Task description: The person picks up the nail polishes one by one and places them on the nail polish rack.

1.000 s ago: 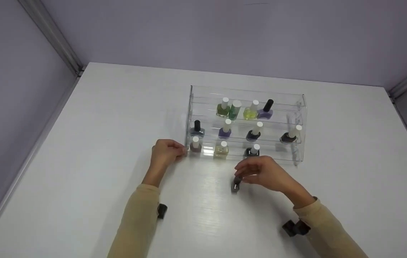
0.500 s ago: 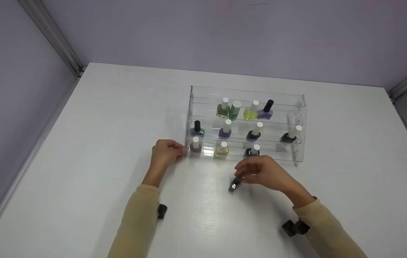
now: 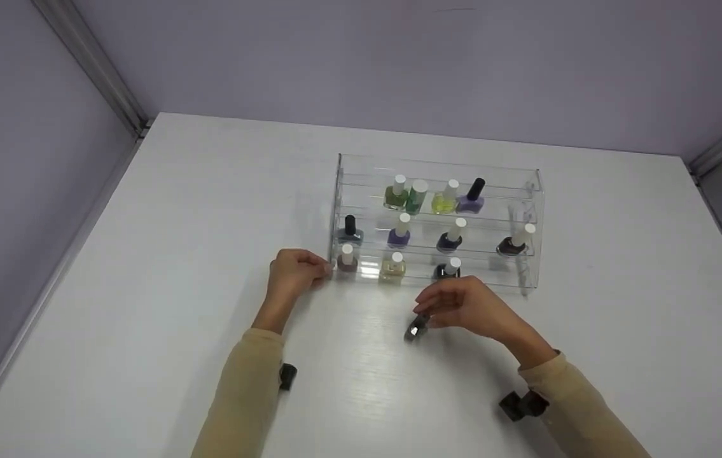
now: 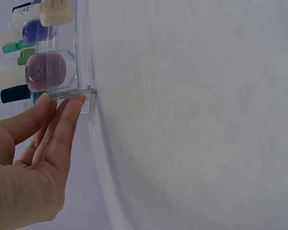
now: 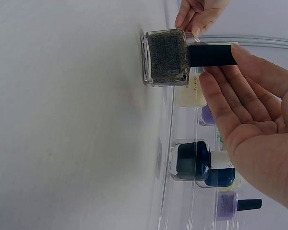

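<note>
My right hand [image 3: 472, 308] holds a nail polish bottle [image 5: 167, 58] by its long black cap [image 5: 213, 55], in front of the rack. The bottle is square, clear glass with dark glittery polish inside. In the head view it looks tilted; whether its base touches the table I cannot tell. My left hand [image 3: 296, 272] pinches the front left corner of a clear acrylic rack [image 4: 89, 91] between thumb and fingers. Closest to that hand stands a mauve nail polish [image 4: 50, 72] with a white cap. A dark nail polish [image 3: 446, 271] in the front row sits just beyond my right fingers.
Stepped rows of the rack carry several more bottles, among them a cream one [image 3: 392, 267], a purple one [image 3: 399, 237] and a yellow one [image 3: 444, 202]. The white table [image 3: 195, 210] meets a pale wall [image 3: 335, 63] behind. Black wrist cameras [image 3: 523, 405] are on both sleeves.
The bottle in my right hand has turned a little, its base swinging left in the head view. My left hand stays on the rack's corner.
</note>
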Tool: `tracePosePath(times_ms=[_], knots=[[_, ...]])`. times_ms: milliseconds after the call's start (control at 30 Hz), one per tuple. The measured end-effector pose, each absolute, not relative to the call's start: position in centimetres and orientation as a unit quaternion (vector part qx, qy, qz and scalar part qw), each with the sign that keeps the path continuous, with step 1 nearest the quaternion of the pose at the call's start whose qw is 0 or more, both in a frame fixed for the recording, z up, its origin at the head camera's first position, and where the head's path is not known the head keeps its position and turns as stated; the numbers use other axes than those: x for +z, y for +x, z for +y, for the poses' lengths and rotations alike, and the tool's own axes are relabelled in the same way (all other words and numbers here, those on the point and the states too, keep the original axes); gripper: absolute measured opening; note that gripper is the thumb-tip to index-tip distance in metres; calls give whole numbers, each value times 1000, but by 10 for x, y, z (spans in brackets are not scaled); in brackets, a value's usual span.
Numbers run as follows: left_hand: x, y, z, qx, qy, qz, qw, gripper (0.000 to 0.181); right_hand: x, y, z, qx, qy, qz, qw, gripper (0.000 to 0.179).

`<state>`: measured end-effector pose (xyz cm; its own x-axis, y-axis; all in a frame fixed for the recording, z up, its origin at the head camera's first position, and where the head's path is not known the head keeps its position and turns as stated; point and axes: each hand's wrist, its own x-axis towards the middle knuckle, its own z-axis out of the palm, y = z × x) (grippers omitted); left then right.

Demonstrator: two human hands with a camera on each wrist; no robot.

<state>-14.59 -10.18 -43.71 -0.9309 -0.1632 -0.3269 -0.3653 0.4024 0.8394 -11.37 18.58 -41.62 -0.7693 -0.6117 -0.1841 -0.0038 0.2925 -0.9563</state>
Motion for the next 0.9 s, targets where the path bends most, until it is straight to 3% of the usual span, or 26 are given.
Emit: tracePosePath(times_ms=[900], knots=[[-436,-145,-102,527,-151,831,87,5,-407,-112,193,-547,-174,787,228,29]])
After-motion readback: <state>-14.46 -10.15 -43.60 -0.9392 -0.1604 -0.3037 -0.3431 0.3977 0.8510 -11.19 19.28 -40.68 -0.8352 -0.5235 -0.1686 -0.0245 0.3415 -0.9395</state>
